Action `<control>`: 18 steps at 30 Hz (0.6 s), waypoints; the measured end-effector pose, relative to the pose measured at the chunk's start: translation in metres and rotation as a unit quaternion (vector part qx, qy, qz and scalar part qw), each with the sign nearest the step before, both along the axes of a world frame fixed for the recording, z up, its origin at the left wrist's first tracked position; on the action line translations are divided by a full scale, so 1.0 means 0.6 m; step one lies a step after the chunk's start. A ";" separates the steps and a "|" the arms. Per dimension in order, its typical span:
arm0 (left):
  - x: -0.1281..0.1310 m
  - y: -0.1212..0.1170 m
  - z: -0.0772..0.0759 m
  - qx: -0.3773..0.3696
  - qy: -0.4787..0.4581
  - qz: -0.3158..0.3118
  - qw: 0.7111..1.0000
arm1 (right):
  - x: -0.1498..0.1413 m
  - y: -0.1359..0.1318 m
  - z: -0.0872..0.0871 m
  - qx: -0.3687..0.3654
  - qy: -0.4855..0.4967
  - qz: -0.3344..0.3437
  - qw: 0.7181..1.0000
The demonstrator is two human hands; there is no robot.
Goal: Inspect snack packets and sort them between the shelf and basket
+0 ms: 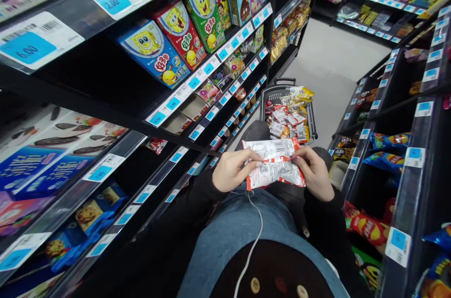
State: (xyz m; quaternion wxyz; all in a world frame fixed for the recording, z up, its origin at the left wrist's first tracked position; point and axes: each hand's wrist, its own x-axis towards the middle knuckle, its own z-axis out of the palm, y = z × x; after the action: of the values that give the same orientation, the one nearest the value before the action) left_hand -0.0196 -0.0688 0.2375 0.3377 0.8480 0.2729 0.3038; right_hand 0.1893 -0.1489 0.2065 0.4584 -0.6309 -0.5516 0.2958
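Both my hands hold red and white snack packets (pixel 274 162) in front of my lap, their printed backs facing up. My left hand (pixel 231 169) grips the packets' left end, fingers curled over the top. My right hand (pixel 314 172) pinches the right end. Just beyond them stands a black shopping basket (pixel 268 96) holding several similar packets and some yellow ones.
Black shelves (pixel 183 96) with cartoon snack boxes and blue price tags run along my left. Shelves with chip bags (pixel 366 227) stand at my right. A narrow pale floor aisle (pixel 327 63) leads away past the basket. A white earphone cord (pixel 252 237) hangs over my jeans.
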 end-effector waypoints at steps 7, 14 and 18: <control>0.006 -0.008 -0.006 -0.180 -0.013 0.092 0.979 | -0.018 -0.022 0.001 0.159 -0.169 -0.095 0.968; 0.017 -0.022 0.003 -0.171 -0.060 0.075 0.981 | -0.021 -0.050 0.036 0.172 -0.245 -0.082 0.951; 0.020 -0.020 0.013 -0.116 -0.077 0.041 0.989 | -0.023 -0.059 0.053 0.178 -0.251 -0.064 0.949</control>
State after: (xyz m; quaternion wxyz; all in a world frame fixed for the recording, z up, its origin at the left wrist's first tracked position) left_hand -0.0074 -0.0809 0.2451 0.4412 0.7652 0.3143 0.3480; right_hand 0.1757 -0.1843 0.2381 0.4278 -0.6273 -0.6507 -0.0055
